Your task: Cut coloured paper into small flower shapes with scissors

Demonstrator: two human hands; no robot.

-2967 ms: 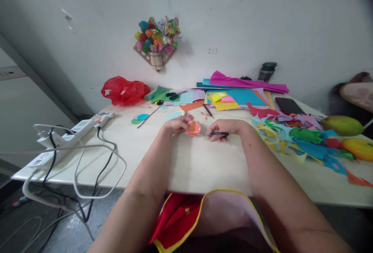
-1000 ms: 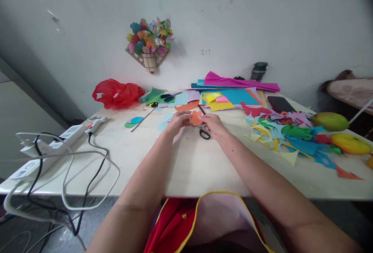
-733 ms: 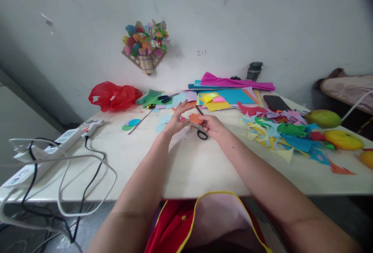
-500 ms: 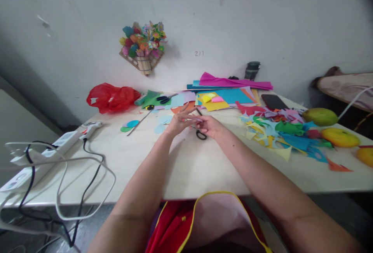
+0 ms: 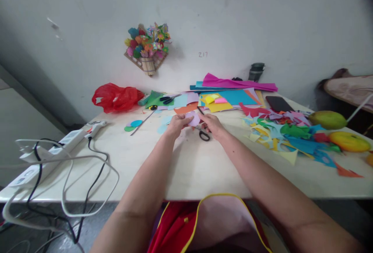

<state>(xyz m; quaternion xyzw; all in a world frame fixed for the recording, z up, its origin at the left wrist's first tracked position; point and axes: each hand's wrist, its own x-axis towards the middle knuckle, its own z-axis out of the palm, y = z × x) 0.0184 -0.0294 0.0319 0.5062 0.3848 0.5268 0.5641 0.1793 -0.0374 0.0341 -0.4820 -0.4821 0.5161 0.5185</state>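
Observation:
A small lilac piece of paper (image 5: 193, 118) with a rounded edge is held up between my two hands above the table. My left hand (image 5: 176, 125) pinches its left side between thumb and fingers. At its right edge, my right hand (image 5: 212, 124) has its fingers closed. From the top of those fingers sticks out a slim dark stick (image 5: 200, 110), whose kind I cannot make out. Just below my right hand is a pair of scissors (image 5: 204, 136), black handle loop showing and the rest partly hidden. Pale blue paper circles (image 5: 163, 128) lie left of my left hand.
Coloured paper scraps (image 5: 274, 134) and several mangoes (image 5: 328, 119) lie at the right, near a dark phone (image 5: 279, 103). Paper sheets (image 5: 241, 97) and a red plastic bag (image 5: 118, 97) are at the back. A power strip (image 5: 46, 159) with cables occupies the left.
My hands have moved apart, and the lilac paper between them now shows more. My left fingers, spread before, have closed on it. The view has shifted slightly.

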